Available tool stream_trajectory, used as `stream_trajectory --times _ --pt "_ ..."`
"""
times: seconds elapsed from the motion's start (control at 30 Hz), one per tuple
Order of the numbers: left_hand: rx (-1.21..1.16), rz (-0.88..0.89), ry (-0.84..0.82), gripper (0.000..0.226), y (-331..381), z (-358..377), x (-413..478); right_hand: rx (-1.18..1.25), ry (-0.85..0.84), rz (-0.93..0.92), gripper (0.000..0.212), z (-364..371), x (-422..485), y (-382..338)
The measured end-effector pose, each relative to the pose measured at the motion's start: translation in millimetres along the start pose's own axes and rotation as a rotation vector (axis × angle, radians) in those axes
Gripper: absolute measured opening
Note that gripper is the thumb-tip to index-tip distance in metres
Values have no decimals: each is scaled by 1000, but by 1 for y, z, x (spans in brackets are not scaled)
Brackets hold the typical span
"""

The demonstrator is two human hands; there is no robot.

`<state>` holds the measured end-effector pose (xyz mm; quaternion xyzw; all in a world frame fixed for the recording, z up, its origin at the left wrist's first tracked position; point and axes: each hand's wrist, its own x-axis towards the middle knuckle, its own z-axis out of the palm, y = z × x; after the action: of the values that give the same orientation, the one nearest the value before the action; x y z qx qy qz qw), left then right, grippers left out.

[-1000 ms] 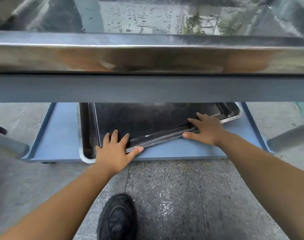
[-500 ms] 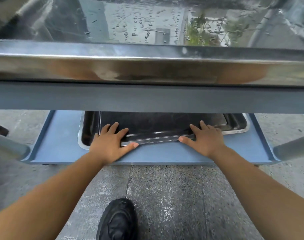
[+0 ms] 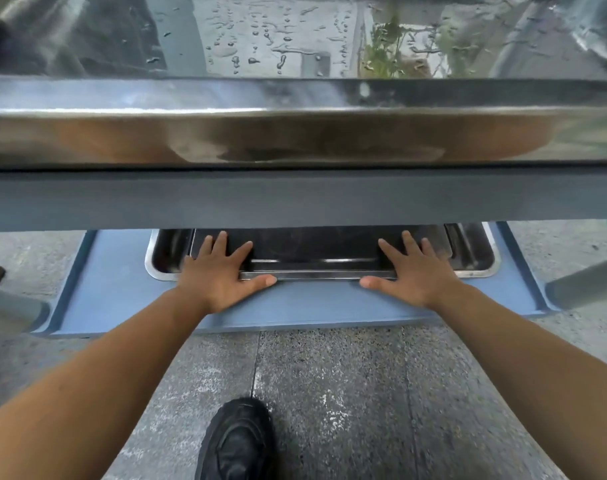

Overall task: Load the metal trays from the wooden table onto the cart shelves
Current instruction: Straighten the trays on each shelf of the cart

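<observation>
The upper tray, skewed a second ago, is now lying square in the larger tray, both hands spreading apart.

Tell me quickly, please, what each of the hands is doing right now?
Left hand: open, flat on the inner tray.
Right hand: open, flat on the same tray.

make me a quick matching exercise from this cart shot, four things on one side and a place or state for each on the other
Things:
1. left hand
2. black shoe
3. upper tray
4. lower shelf

Places or states:
A. blue, carrying the stacked trays
B. on the speckled floor
C. flat on the near-left corner of the top lower tray
D. shiny and wet, on the top shelf

Pairs: 1-C, 2-B, 3-D, 4-A
</observation>
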<state>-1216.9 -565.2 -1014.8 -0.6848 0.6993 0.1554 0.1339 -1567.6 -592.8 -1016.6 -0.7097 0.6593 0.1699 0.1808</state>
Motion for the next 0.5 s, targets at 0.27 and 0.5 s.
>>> stream_trajectory --times 0.27,0.5 --pt "0 -10 2 114 3 11 -22 -25 -6 -5 122 6 -18 -1" --pt "9 14 -5 112 -1 20 -43 0 -29 12 123 19 -44 -6"
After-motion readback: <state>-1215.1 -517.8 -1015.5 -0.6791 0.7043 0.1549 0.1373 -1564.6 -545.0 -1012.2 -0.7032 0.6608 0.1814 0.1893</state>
